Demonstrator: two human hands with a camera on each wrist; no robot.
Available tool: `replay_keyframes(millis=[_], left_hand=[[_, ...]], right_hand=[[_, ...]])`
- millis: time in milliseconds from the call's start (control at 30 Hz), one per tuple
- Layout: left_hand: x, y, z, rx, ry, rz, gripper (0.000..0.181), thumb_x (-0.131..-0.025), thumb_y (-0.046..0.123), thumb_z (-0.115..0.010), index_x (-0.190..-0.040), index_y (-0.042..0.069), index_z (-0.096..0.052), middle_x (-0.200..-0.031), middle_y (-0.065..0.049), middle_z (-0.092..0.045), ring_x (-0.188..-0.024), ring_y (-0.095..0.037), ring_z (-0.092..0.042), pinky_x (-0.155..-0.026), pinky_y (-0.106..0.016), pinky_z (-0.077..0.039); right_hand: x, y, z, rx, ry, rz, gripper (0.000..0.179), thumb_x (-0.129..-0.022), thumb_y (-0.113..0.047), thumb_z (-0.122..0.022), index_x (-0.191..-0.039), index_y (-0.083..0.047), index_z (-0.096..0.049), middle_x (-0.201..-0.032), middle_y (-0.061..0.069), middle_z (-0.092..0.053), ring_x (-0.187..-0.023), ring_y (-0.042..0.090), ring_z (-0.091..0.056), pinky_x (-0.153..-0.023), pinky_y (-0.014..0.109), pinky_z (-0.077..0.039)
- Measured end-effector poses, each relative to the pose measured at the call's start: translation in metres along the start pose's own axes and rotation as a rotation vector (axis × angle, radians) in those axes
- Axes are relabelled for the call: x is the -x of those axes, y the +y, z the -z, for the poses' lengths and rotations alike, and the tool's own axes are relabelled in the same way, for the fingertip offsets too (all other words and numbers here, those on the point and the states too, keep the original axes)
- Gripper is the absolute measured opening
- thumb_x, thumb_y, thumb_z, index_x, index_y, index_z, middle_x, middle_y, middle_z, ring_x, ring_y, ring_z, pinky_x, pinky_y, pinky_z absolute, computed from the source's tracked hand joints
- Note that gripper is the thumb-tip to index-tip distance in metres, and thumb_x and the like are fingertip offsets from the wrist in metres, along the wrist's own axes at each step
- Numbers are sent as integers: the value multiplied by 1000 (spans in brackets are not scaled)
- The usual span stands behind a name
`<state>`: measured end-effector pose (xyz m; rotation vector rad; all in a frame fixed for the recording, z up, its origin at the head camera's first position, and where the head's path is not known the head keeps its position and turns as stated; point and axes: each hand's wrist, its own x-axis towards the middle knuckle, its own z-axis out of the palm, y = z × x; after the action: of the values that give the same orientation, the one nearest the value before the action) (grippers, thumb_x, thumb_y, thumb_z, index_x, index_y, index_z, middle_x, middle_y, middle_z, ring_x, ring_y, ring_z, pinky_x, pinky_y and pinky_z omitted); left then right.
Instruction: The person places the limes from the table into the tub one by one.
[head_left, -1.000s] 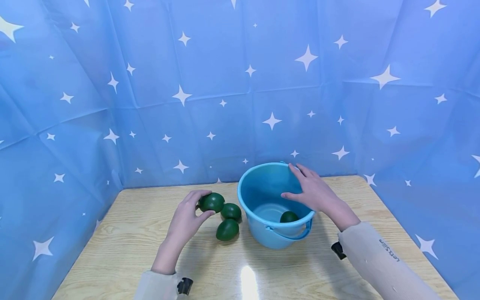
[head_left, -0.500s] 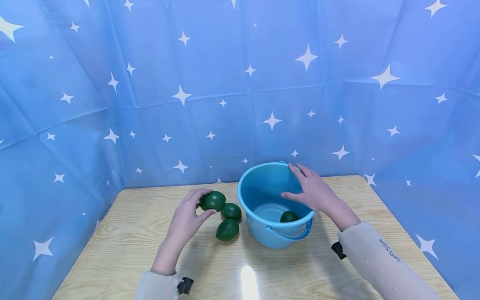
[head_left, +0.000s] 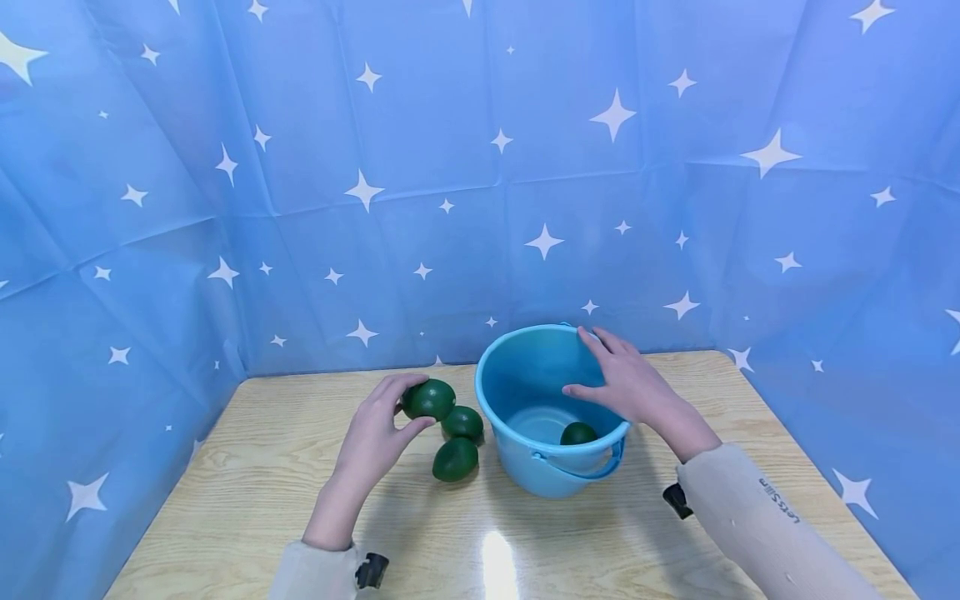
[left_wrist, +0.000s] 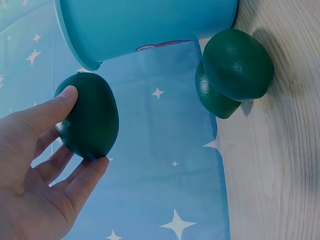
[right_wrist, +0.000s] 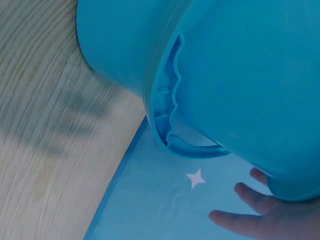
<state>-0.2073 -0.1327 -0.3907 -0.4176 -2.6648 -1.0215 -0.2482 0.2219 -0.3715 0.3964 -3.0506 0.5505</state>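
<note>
Work around the round, light-blue plastic bucket [head_left: 517,467] looks to be in its early part. Nearest, just left of the bucket, a glossy, dark-green, oval front fruit [head_left: 455,459] lies on the pale wood-grain tabletop [head_left: 247,500]; a like middle fruit [head_left: 462,423] sits right behind it, and both seem yet to be dealt with. Also left of the bucket, the left hand [head_left: 378,433] pinches a third, the held fruit [head_left: 431,400], between thumb and fingers, so that one counts as under way. Inside the bucket, towards its near right side, lies the inner fruit [head_left: 578,433], apparently the only one done. At the bucket's right rim, the right hand [head_left: 633,387] has its fingers spread apart; whether they press on it, I cannot tell. Behind the bucket hangs blue cloth with white stars [head_left: 420,108]. From the head, the held fruit overlaps the middle fruit; the left wrist view shows it well apart from both loose ones, and alone reveals a reddish mark [left_wrist: 165,45] on the bucket's side. Only the right wrist view shows the handle's wavy grip [right_wrist: 162,104]; only the head view shows the inner fruit.
</note>
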Motion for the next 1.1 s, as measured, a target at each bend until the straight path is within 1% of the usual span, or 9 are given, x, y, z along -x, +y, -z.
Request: replay_keyframes(millis=[167, 433, 667, 900, 1100], left_hand=[[0, 3, 1, -2, -3, -2, 53, -84, 19, -81, -133, 17, -60, -135, -4, -60, -118, -25, -64, -98, -43, -57], [0, 7, 1, -4, 16, -34, 55, -83, 16, -81, -134, 15, -60, -135, -5, -60, -117, -25, -65, -96, -43, -58], [-1, 10, 2, -4, 4, -28, 55, -84, 18, -81, -135, 17, -60, -135, -3, -60, -117, -24, -65, -97, -42, -58], [-1, 13, 2, 8, 2, -45, 56, -84, 17, -81, -135, 16, -59, -135, -5, -60, -117, -25, -64, -97, -45, -57], [-1, 16, 1, 21, 1, -45, 57, -83, 17, -81, -136, 17, -59, -136, -5, -60, -118, -26, -64, -97, -46, -57]], right_hand=[[0, -1, 1, 2, -1, 8, 97, -90, -56, -66, -160, -10, -18, -164, 25, -17, -146, 53, -21, -109, 74, -31], [0, 0, 1, -1, -5, 9, 97, -90, -55, -66, -160, -10, -17, -164, 25, -17, -146, 54, -21, -109, 74, -31], [0, 0, 1, -3, -6, 5, 97, -90, -56, -66, -160, -10, -17, -164, 25, -17, -146, 54, -21, -109, 75, -31], [0, -1, 1, -1, -3, 9, 97, -90, -55, -66, -160, -10, -18, -164, 25, -17, -146, 54, -21, -110, 74, -30], [1, -1, 1, 2, -4, 9, 97, -90, -57, -66, -160, -9, -18, -163, 26, -17, -146, 54, -21, -110, 74, -30]])
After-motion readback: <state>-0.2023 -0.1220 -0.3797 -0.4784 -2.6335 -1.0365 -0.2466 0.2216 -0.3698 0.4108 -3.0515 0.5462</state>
